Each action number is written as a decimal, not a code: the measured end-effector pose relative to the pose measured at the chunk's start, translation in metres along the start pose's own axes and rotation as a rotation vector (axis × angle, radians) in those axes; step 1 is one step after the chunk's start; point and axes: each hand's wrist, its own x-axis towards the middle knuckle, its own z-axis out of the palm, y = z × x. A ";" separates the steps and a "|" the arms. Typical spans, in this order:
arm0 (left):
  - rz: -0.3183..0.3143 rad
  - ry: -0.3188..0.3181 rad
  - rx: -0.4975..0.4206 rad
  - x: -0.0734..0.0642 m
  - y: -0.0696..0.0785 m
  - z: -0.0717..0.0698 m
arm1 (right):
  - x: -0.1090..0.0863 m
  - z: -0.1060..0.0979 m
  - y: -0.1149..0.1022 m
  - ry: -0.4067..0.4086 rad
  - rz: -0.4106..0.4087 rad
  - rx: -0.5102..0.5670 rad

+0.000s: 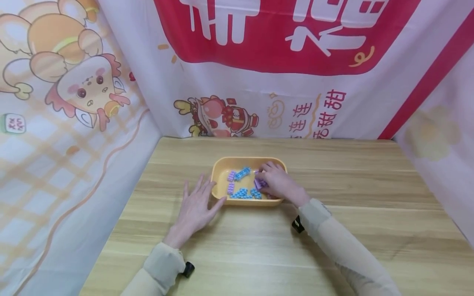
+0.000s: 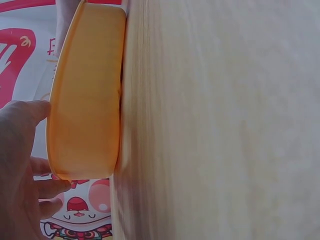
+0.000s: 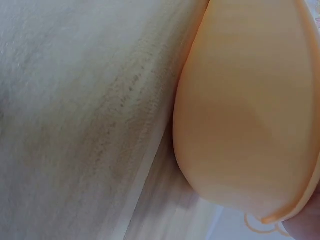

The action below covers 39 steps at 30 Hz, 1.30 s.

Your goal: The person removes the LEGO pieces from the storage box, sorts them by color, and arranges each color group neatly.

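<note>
A yellow-orange plastic tray (image 1: 244, 203) holds small studded building bricks. My left hand (image 1: 195, 207), fingers spread, rests against its left end; in the left wrist view the thumb and fingertips are right at the rim of the tray (image 2: 90, 95). Inside the right end, my right hand (image 1: 278, 181) reaches down and pinches a purple building brick (image 1: 258, 183), partly hidden by the fingers. A long light-blue brick (image 1: 242, 174) lies at the back, purple bricks (image 1: 231, 188) at the left, and several blue bricks (image 1: 241, 193) along the front wall.
The tray stands on a wooden table (image 1: 244, 246), towards its back edge. A printed cloth (image 1: 222, 74) hangs behind the table, with more cloth at both sides. Each wrist carries a small black device (image 1: 188, 269) at the sleeve. In the right wrist view the tray wall (image 3: 245, 110) fills the right half.
</note>
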 end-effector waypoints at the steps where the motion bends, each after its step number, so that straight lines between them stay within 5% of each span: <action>1: 0.001 0.001 0.001 0.000 0.000 0.000 | 0.000 0.000 0.001 0.006 -0.004 0.005; 5: 0.004 0.005 0.004 0.001 0.000 -0.001 | 0.000 -0.001 0.001 0.041 0.006 0.099; 13: 0.003 0.008 0.017 0.001 -0.001 -0.001 | -0.012 -0.012 -0.006 0.047 0.185 0.698; 25: 0.005 0.000 0.003 -0.001 -0.002 -0.001 | -0.023 -0.020 0.002 0.196 0.168 0.601; 39: -0.002 -0.011 -0.002 -0.001 -0.003 -0.003 | -0.039 -0.034 0.021 0.371 0.190 0.621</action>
